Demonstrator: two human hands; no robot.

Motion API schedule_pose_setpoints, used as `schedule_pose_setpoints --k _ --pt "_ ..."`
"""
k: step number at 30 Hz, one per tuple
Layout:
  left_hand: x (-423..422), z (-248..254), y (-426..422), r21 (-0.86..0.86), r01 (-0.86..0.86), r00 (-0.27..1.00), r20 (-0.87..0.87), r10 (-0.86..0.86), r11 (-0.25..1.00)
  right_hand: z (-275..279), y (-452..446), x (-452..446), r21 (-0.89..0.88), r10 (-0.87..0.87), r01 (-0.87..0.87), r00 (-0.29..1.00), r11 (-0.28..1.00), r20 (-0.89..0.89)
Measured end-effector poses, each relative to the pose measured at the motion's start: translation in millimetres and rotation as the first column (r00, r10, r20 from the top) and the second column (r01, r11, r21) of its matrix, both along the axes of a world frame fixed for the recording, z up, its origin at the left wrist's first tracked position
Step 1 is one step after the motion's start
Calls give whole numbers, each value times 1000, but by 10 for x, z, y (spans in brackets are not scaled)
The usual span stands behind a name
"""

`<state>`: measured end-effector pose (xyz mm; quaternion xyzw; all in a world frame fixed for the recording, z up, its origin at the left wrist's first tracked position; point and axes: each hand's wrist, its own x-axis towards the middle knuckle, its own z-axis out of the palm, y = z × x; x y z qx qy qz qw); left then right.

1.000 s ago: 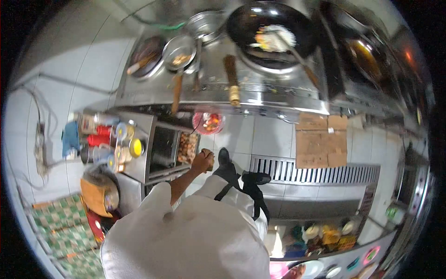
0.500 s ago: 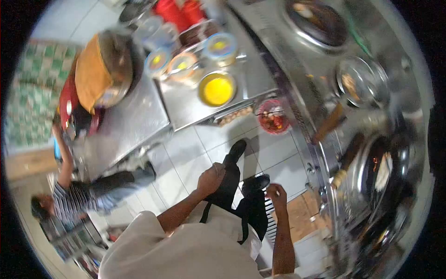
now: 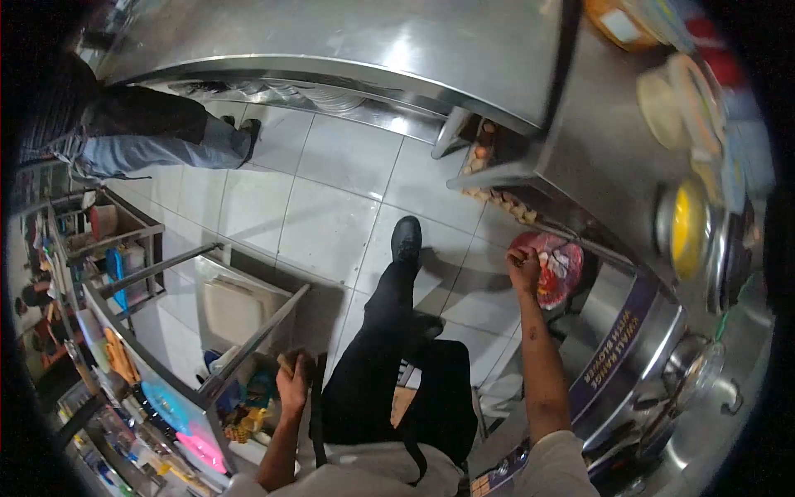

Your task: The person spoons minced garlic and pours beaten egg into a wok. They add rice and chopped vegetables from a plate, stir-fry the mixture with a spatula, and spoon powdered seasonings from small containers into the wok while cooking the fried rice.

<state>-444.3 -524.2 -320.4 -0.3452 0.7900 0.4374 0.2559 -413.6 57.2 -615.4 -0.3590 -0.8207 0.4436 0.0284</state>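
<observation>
Right hand [image 3: 523,263], curled, overlapped red bin [image 3: 568,258] at 3 o'clock; left hand [image 3: 293,381] at 7, loosely curled, hung near metal table frame [image 3: 258,335]. Couldn't tell if either held anything.

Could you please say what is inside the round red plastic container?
Whitish and red pieces show inside the container; the right hand hides part; anything beneath is covered.

Counter [image 3: 331,41] runs across the top of the frame, plates [image 3: 335,101] on the shelf [image 3: 406,124] below, someone else's legs [image 3: 174,153] upper left. Bowl [image 3: 689,230] sits on the side counter [image 3: 592,124] at right, egg trays [image 3: 507,201] underneath. Bin [image 3: 563,269]'s on the floor [image 3: 331,182] right of centre, right hand [image 3: 523,269] overlapping it. Left hand [image 3: 291,385]'s lower left, near a rack [image 3: 257,339].
</observation>
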Motion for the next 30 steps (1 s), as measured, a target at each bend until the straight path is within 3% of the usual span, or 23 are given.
schedule_pose_setpoints --k 4,5,9,12,19,24,27,28,29,30 --pt "641 -791 -460 91 -225 971 -58 230 970 -679 321 -625 -71 -96 89 990 994 -105" --pt "858 -987 -535 -116 -186 982 -67 179 976 -811 387 -748 -40 -105 102 989 994 -107" --pt "1006 -1484 -499 -111 -313 931 159 328 943 -1251 704 -1146 69 -147 153 986 986 -80" --pt "784 -1535 -282 16 -243 963 125 240 970 -1507 838 -1316 141 -161 161 987 977 -10" --pt "247 -1636 13 122 -83 995 70 75 989 -1788 897 -1491 305 -129 52 963 951 236" --pt "20 -1326 165 196 92 995 21 -98 976 -1357 547 -1018 470 16 -198 932 860 363" --pt "-209 -938 358 275 270 962 -39 -270 923 -642 -550 -331 517 -249 63 922 854 297" --pt "-304 -755 424 304 332 942 -61 -329 893 -386 -816 9 381 -129 38 968 924 216" --pt "-413 -533 484 333 397 916 -84 -393 855 -41 -1040 272 129 -4 -42 940 991 341" --pt "-533 -284 550 363 461 884 -107 -456 809 572 -1206 549 -160 128 -76 930 984 346"
